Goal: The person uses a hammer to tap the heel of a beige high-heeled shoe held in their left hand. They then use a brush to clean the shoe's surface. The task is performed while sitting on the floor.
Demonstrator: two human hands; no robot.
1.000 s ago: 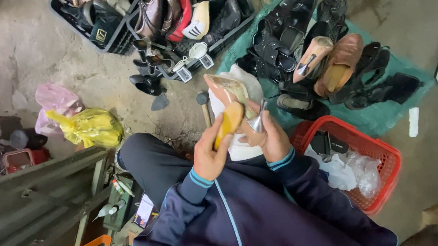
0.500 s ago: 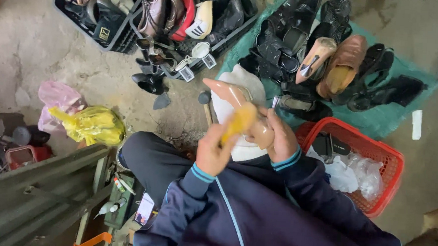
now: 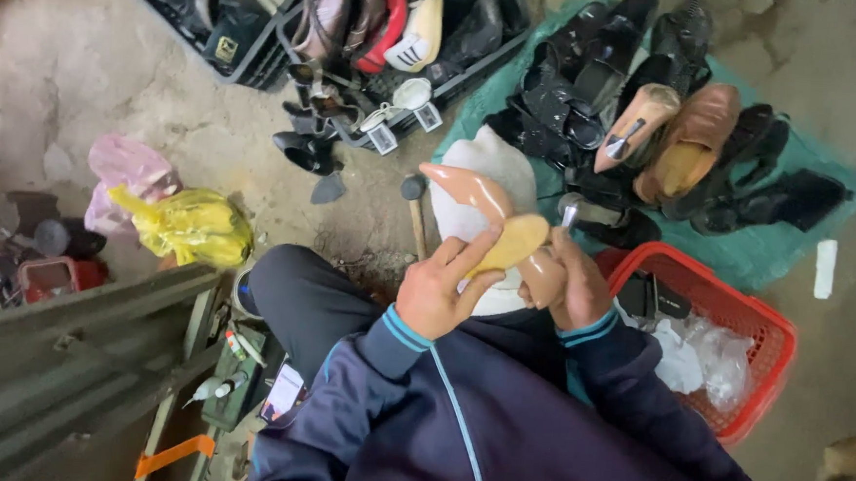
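1. Two hands are busy on one shoe. The left hand (image 3: pixel 442 295) pinches the sole (image 3: pixel 513 243) of a tan high-heeled shoe (image 3: pixel 487 224), thumb under and fingers (image 3: pixel 473 250) over, closed firmly on it. The right hand (image 3: pixel 570 282) wraps around the heel end, and a small metal heel tip (image 3: pixel 570 215) pokes out above its knuckles.
2. The shoe sits up over the person's lap, in the middle of the scene, toe pointing far and left, above a white cloth (image 3: pixel 481 165) on the ground.
3. To do this well, I'd say keep the right hand steady as the anchor and let the left do the fine work. The sole looks thin, so an even press along the whole edge seems safer than a hard pinch at one spot.
4. Whether glue is on the sole, I cannot tell from here.
5. A hammer (image 3: pixel 414 209) lies just left of the cloth, within easy reach.
6. A red basket (image 3: pixel 736 315) sits close at the right, and a pile of dark shoes (image 3: pixel 603 74) lies on a green mat (image 3: pixel 788 259) farther off, so the elbows want to stay tucked in.
7. A yellow bag (image 3: pixel 190 226) lies to the left.
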